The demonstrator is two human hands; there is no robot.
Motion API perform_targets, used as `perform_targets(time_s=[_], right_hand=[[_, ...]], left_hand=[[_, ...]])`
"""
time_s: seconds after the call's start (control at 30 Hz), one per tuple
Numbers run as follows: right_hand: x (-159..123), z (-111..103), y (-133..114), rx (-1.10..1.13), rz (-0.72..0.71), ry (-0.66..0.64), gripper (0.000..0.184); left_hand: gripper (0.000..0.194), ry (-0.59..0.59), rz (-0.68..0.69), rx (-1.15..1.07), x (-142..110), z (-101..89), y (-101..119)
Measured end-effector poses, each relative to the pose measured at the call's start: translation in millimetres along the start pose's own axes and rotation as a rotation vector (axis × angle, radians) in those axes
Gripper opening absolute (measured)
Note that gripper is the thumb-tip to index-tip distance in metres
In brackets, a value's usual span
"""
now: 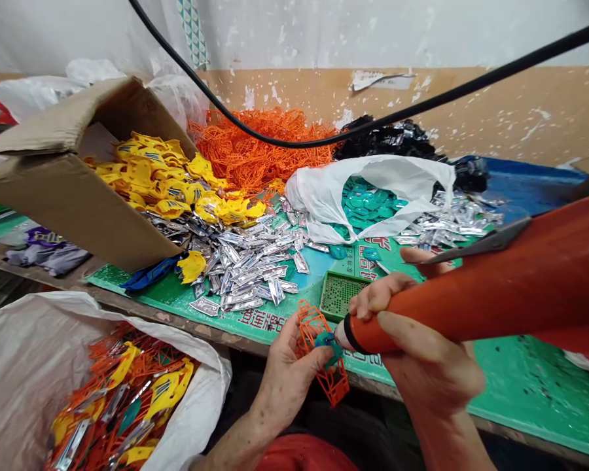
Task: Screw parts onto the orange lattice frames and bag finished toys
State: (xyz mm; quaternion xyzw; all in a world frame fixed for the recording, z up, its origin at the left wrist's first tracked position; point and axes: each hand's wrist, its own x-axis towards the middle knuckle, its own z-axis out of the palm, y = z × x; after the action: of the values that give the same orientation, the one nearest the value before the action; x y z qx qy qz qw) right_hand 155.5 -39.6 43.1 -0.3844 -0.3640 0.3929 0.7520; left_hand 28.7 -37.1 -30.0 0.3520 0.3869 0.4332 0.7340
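In the lower middle, my left hand [283, 369] is closed on an orange plastic lattice frame [338, 387], which it holds tilted near the table's front edge. A small teal plastic piece [324, 339] sits against the frame under my thumb. My right hand [429, 356] is wrapped round a thick orange electric screwdriver [500, 281] with a grey lever along its top. The screwdriver's pale nose points left and meets the teal piece; the tip itself is hidden. Just behind the nose stands a shallow green tray [346, 306], its perforated inside holding tiny parts, perhaps screws.
Silvery plates [248, 271] lie in a heap. Behind are yellow parts [152, 173] spilling from a cardboard box [83, 209], orange frames [269, 147] and a white bag [319, 190] of teal pieces. A white sack [211, 366] holds mixed parts. A black cable [294, 142] crosses above.
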Motion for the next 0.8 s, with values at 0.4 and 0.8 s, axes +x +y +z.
perform_targets(time_s=[0.4,0.8], right_hand=[[-10,-8,6,0.015,-0.033,-0.041,0.056],[34,-32,-23,0.020,-0.224,0.091,0.037]], left_hand=[[0.041,-0.047,0.013,0.049,-4,1.2,3],[0.034,-0.191,-0.295,-0.179,-4,-4.2,7]])
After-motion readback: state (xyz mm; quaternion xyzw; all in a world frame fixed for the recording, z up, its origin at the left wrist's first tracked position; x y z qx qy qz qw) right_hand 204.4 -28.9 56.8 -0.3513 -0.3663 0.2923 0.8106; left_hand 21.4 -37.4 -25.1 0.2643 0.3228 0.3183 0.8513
